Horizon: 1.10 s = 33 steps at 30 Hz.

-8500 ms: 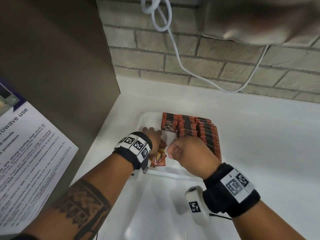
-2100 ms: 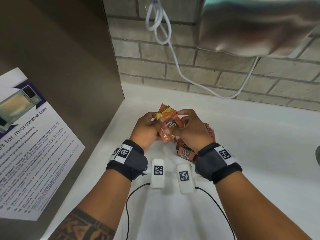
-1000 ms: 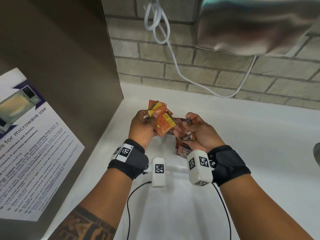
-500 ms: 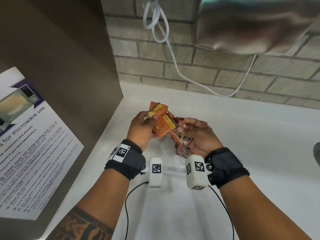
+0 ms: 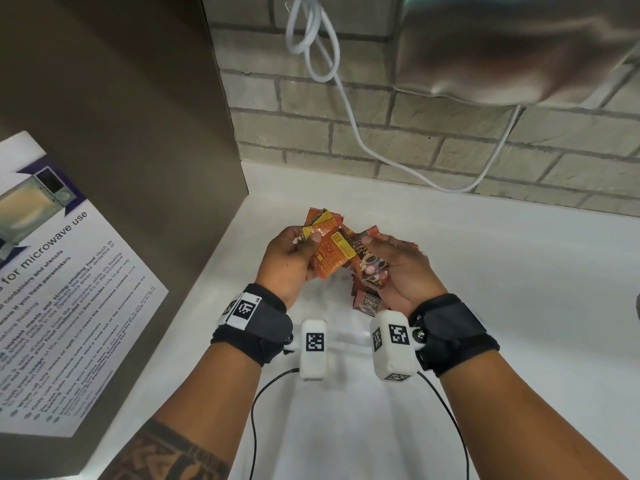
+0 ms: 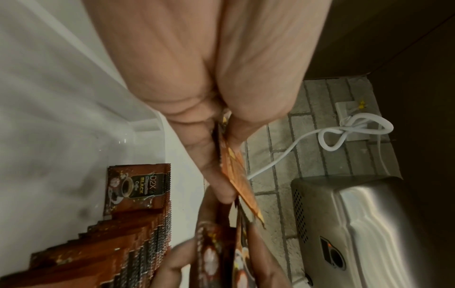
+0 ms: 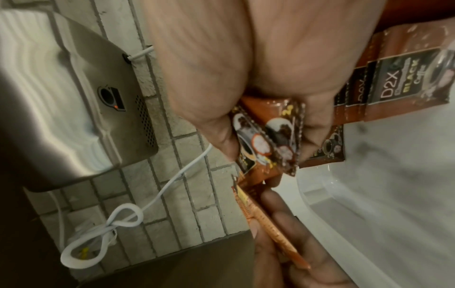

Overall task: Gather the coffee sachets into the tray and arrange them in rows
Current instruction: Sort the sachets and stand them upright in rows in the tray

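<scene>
White counter point(image 5: 502, 271), both hands raised together, fingers point(image 5: 313, 241) clutching coffee sachets point(image 5: 334, 252)

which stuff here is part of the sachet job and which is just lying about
Part of the job:
- sachets in left hand
- sachets in right hand
- row of sachets
- tray
- left hand
- right hand

Just there:
- white cable
- metal wall unit
- microwave notice
</scene>
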Each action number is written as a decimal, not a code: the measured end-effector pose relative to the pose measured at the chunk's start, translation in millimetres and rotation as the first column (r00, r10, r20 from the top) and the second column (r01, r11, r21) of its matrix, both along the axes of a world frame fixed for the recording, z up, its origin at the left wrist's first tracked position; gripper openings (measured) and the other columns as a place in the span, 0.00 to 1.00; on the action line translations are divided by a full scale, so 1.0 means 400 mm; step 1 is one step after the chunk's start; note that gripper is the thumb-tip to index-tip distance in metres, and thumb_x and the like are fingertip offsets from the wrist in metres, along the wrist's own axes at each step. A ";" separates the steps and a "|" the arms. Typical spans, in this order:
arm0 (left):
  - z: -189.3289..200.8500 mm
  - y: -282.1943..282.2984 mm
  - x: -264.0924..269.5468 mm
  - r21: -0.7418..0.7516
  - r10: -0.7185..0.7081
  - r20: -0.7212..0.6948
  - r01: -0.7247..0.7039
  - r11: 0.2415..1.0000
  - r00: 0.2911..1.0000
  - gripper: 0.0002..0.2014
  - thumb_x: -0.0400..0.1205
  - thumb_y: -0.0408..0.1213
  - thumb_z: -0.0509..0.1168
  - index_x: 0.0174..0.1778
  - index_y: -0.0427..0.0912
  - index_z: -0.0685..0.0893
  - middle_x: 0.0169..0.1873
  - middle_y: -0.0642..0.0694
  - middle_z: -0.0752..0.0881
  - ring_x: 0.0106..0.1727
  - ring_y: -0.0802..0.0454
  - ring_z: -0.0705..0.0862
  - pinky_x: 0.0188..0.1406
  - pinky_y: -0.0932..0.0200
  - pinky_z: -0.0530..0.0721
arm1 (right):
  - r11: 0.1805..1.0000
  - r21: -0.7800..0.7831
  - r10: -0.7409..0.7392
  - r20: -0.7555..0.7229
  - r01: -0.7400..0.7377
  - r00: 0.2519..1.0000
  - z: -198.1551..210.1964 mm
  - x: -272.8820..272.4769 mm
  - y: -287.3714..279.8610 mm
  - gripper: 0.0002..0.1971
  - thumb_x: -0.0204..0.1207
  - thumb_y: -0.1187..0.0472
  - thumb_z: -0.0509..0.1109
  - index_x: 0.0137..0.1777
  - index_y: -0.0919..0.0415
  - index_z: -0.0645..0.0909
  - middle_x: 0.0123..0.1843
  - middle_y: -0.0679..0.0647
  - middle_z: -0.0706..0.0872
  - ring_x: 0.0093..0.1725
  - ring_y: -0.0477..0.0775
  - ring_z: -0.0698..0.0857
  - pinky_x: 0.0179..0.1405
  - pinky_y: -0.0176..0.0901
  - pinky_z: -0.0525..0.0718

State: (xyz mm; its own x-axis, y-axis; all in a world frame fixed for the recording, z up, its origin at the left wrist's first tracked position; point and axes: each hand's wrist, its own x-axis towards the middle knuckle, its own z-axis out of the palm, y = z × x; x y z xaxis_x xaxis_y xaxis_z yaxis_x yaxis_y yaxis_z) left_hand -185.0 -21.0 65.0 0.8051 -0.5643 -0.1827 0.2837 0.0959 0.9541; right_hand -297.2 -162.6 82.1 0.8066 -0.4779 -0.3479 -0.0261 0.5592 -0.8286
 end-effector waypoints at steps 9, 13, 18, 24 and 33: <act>0.012 0.004 0.018 -0.046 0.056 -0.022 -0.057 0.997 0.998 0.14 0.89 0.38 0.64 0.66 0.34 0.80 0.54 0.36 0.91 0.51 0.43 0.91 0.40 0.54 0.89 | 0.986 -0.102 0.134 -0.003 -0.133 0.991 -0.013 0.003 0.004 0.14 0.82 0.71 0.68 0.66 0.61 0.81 0.54 0.63 0.91 0.49 0.61 0.91 0.48 0.55 0.90; 0.015 0.000 0.010 -0.047 0.014 -0.021 -0.015 0.999 1.000 0.15 0.89 0.39 0.64 0.67 0.33 0.79 0.54 0.35 0.91 0.53 0.39 0.91 0.45 0.48 0.90 | 0.972 -0.179 0.148 -0.025 -0.151 0.989 -0.018 0.006 0.023 0.22 0.74 0.79 0.72 0.67 0.67 0.80 0.61 0.62 0.89 0.53 0.59 0.91 0.47 0.47 0.90; 0.024 0.004 0.016 -0.013 0.060 0.044 -0.059 0.998 0.997 0.14 0.88 0.40 0.65 0.65 0.36 0.78 0.53 0.35 0.91 0.50 0.42 0.91 0.39 0.52 0.88 | 0.997 -0.041 0.071 0.067 -0.068 0.995 -0.008 -0.001 0.012 0.17 0.81 0.78 0.63 0.66 0.63 0.77 0.55 0.69 0.89 0.55 0.67 0.90 0.54 0.59 0.86; 0.034 -0.011 -0.001 0.000 0.076 0.064 -0.076 0.997 0.995 0.08 0.89 0.38 0.64 0.61 0.39 0.77 0.52 0.35 0.91 0.49 0.40 0.92 0.44 0.44 0.91 | 0.908 -0.404 0.081 -0.082 -0.108 0.993 0.030 0.021 0.039 0.18 0.75 0.64 0.79 0.61 0.65 0.79 0.39 0.58 0.88 0.32 0.55 0.83 0.34 0.44 0.86; 0.079 0.009 0.005 -0.036 0.020 -0.127 -0.025 0.999 0.992 0.03 0.88 0.31 0.62 0.55 0.37 0.75 0.48 0.31 0.92 0.45 0.31 0.93 0.39 0.49 0.92 | 0.402 -0.906 -0.058 0.119 0.132 0.991 0.077 0.012 0.032 0.14 0.72 0.75 0.76 0.45 0.53 0.90 0.53 0.51 0.79 0.35 0.37 0.77 0.36 0.24 0.73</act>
State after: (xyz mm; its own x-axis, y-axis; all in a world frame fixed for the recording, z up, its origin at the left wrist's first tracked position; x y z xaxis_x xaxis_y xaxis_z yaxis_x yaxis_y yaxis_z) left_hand -182.9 -17.6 96.6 0.7893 -0.5547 -0.2633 0.3997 0.1387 0.9061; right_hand -292.4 -149.7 112.9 0.7349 -0.5566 0.3875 0.0445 -0.5306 -0.8464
